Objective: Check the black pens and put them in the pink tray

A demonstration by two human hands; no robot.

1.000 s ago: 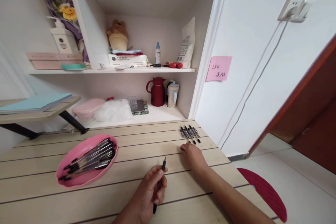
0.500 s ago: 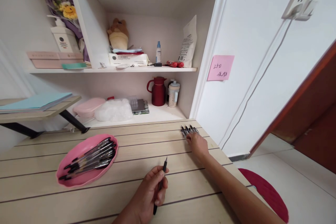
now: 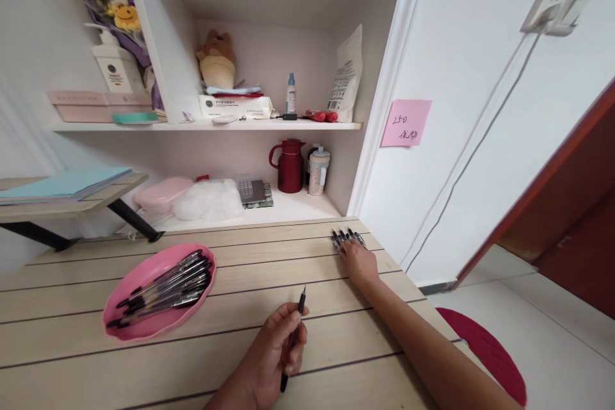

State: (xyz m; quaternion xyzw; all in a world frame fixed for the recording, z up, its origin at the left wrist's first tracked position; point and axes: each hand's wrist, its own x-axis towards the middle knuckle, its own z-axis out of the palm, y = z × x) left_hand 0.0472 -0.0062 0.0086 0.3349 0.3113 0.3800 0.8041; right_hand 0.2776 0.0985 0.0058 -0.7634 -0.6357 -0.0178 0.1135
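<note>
My left hand (image 3: 281, 346) is closed around a black pen (image 3: 301, 302), its tip pointing up and away from me over the front of the table. Farther off, near the table's right edge, several clear-bodied pens (image 3: 342, 237) with black ends lie side by side in a row. My right hand (image 3: 359, 262) is at the near ends of this row, fingers curled onto the pens; the hand itself partly hides the fingertips. To the left, a pink scalloped tray (image 3: 115, 298) holds a loose pile of several similar pens (image 3: 168, 288).
The slatted wooden table (image 3: 250, 307) meets a white shelf unit (image 3: 288, 127) at the back. A dark red jug (image 3: 290, 168) and a speckled cup (image 3: 318, 172) stand on its lower shelf. A small raised stand (image 3: 106, 195) bears blue paper at left. A pink note (image 3: 406, 123) sticks to the wall.
My right hand has shifted very slightly left at the row of pens. The left hand keeps its pen in the same place.
</note>
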